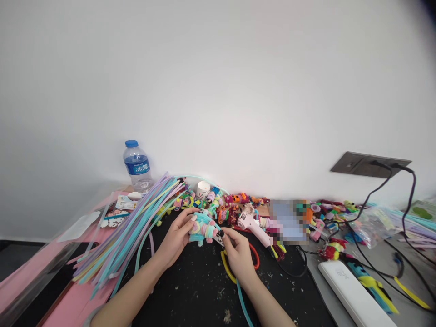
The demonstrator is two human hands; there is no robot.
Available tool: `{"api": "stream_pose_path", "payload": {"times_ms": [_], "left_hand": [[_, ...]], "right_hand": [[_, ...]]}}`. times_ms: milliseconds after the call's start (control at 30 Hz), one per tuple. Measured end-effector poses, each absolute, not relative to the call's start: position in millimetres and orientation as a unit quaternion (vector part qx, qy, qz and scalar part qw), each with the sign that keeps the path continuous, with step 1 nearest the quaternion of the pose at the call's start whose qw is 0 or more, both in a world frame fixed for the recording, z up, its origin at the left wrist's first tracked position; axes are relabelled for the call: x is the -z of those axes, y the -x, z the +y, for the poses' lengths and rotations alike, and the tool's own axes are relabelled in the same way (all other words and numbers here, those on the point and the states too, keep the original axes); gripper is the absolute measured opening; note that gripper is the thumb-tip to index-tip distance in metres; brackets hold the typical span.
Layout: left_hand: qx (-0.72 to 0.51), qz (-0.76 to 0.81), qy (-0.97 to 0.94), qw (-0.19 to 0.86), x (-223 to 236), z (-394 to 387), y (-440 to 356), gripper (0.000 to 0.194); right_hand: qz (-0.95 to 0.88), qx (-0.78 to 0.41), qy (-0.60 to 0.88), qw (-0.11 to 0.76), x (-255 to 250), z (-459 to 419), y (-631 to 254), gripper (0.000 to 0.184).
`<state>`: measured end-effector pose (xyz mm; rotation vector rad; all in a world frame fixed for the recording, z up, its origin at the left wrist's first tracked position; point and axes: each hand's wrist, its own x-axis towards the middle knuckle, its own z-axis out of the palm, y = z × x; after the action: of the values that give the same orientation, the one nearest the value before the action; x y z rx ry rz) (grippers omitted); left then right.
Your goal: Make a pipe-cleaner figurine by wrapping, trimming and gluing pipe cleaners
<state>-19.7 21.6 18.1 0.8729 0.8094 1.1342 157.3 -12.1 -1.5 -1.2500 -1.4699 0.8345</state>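
My left hand (180, 236) is closed around a fuzzy turquoise doll (203, 227) with pink and cream parts, apparently made of pipe cleaners. At the doll's right side, my right hand (239, 254) pinches a small metal-and-black tool (219, 237), whose kind I cannot make out. The tool's tip is close to or touching the doll; its rear is hidden by my fingers. A turquoise pipe cleaner (243, 302) trails below my right wrist. Beside that hand curve a yellow piece (228, 269) and a red piece (255, 255), both partly covered.
Loose pastel pipe cleaners (136, 227) lie left of my arm, near a water bottle (137, 165). A pink glue gun (255, 227), a paper cup (203, 189) and several small figures line the wall. Black cables (369, 195) and a white oblong device (354, 293) are at right.
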Motion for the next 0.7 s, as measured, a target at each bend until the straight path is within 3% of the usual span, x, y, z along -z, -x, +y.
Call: {"api": "stream_pose_path", "payload": {"times_ms": [367, 700], "left_hand": [[-0.485, 0.41, -0.4, 0.661, -16.9, 23.3, 18.5, 0.035], [-0.498, 0.395, -0.371, 0.677, -10.7, 24.3, 19.6, 0.026]], "right_hand": [[-0.62, -0.329, 0.526, 0.48, -1.9, -12.5, -158.0, 0.024], [-0.647, -0.303, 0.521, 0.467, -2.8, -13.8, -157.2, 0.023]]}}
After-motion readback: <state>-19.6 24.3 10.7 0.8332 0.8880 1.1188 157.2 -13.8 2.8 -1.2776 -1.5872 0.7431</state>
